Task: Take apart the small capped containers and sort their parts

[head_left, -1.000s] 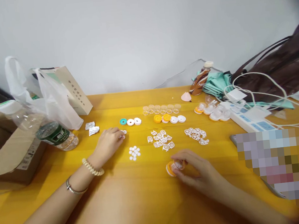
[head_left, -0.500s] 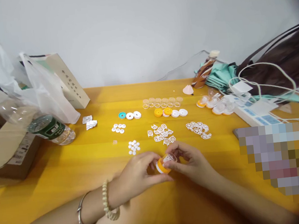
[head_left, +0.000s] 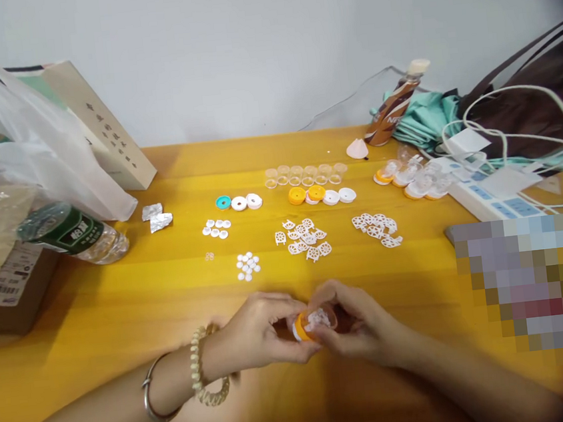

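At table centre, near the front edge: left hand (head_left: 258, 331) and right hand (head_left: 358, 324) meet on one small orange-based piece (head_left: 307, 323) with a clear top and a white part inside, fingers of both hands pinched on it just above the yellow table (head_left: 170, 296); which finger presses where is hard to tell. Beyond the hands: white round discs (head_left: 248, 266), white cut-out wheels (head_left: 304, 239), a second wheel pile (head_left: 378, 229), orange and white caps (head_left: 323, 195), clear cups (head_left: 305, 175). Left side: water bottle (head_left: 70, 234), plastic bag (head_left: 29, 157); right side: power strip (head_left: 491, 195).
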{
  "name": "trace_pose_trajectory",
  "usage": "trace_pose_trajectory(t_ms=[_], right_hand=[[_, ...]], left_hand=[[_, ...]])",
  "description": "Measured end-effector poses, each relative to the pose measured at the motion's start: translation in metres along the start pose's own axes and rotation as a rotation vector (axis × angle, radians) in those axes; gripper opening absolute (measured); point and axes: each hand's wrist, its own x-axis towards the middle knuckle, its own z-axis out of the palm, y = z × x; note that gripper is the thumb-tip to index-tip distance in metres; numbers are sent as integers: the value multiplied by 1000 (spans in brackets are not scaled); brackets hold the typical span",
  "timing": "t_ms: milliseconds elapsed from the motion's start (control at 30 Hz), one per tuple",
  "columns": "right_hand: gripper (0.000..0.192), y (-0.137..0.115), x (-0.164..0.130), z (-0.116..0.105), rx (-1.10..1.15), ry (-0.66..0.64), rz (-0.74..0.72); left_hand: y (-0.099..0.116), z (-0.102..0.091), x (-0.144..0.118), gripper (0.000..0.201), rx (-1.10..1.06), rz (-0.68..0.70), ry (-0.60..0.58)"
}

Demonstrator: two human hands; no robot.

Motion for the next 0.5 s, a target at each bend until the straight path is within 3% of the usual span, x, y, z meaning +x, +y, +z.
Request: trace_pose_trajectory(t_ms=[100,167,233,267,333,400,500], right_hand=[[13,-2,-1,-8,-67,-86,-177],[37,-2,-1,-11,-84,-76,-224],[60,0,-2,-11,-121,-12,-177],[62,0,-3,-10,-154,5,-127],[49,1,-4,-7,-219,-2,-36],[38,1,-4,-5,-248,11,-25],[51,-1,-4,-6,-226,69,-65]], left_hand=[[-2,1,0,19,-55,-1,-11],[-3,3,-1,22,-20,-31,35],[-4,5,-1,25,30,-53,67],[-4,5,-2,25,53,-55,72],[-4,7,-2,24,88,-48,76],[-4,8,-2,23,111,-29,80],[-4,9,-3,23,120,-20,85]])
